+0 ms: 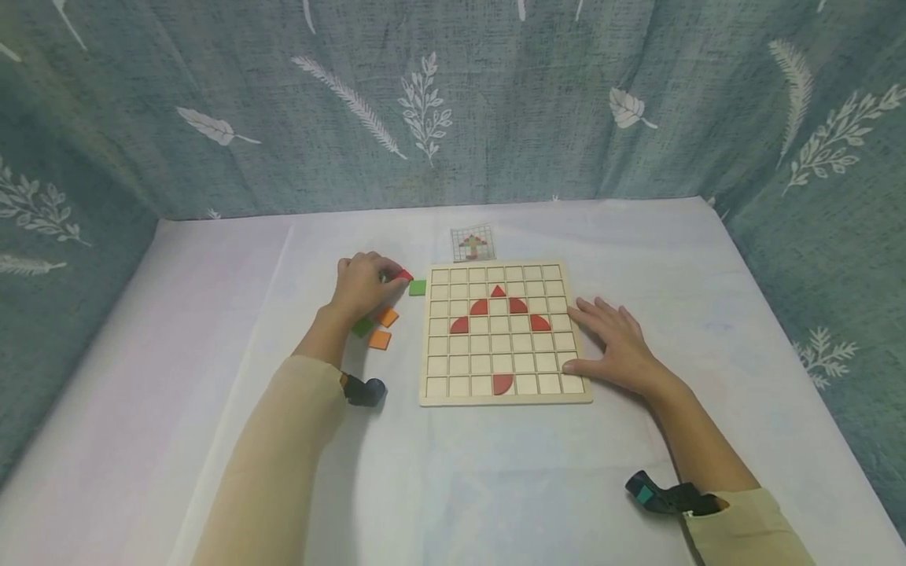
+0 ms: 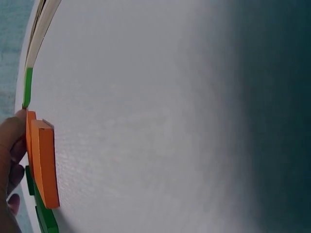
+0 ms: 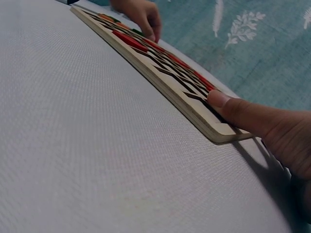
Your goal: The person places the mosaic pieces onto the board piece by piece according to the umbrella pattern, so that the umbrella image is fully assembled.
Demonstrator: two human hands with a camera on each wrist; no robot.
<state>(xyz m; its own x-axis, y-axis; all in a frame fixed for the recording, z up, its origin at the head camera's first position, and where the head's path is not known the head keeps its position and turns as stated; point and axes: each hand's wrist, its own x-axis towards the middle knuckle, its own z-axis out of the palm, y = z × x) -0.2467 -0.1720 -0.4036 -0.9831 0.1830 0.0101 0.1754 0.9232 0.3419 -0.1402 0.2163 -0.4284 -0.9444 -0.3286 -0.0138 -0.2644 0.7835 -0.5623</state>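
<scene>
My left hand (image 1: 364,284) pinches a small red tile (image 1: 406,275) between thumb and fingers, just left of the wooden grid board (image 1: 456,399). The fingers partly hide the tile's shape. On the board lie a red triangle tile (image 1: 499,291), several red quarter-round tiles near it, and one more quarter-round tile (image 1: 502,384) in the bottom row. My right hand (image 1: 617,346) rests at the board's right edge with fingers spread; in the right wrist view its thumb (image 3: 233,109) lies on the board's top near a corner.
Beside the left hand are a green tile (image 1: 418,288) against the board's left edge, orange tiles (image 1: 380,339), and another green tile (image 1: 362,327) under the wrist. A small pattern card (image 1: 473,244) lies behind the board. A leaf-print curtain (image 1: 495,102) closes the white table's back.
</scene>
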